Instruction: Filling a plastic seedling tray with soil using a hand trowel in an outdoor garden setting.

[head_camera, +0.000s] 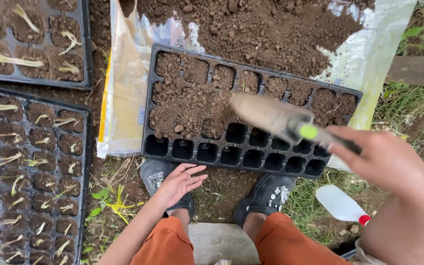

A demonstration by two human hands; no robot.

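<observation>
Head view looks straight down on a seated person in orange trousers and dark clogs, working over a mound of loose brown soil [261,29] heaped on a pale plastic sack [374,54] across the top of the frame. Two black seedling trays [87,142], their cells already filled and set with pale sprouts, run down the left edge. At centre lies a third black cell tray [150,122]: its upper rows and left part hold crumbly soil, while the bottom row and lower right cells are empty. Above it, blurred by motion, a hand trowel [271,118] stretches its long axis from lower right to upper left, the blade over the tray's middle and the handle running back into the right hand [388,162], which is closed around that handle at the right of the frame. The empty cells lie just below and left of the blade, nearer the right hand than the other. The left hand [180,181] rests open and holds nothing, palm down, fingers loosely spread, at lower centre just below the tray's near rim. A white bottle with a red cap [342,205] lies on the grass at lower right.
</observation>
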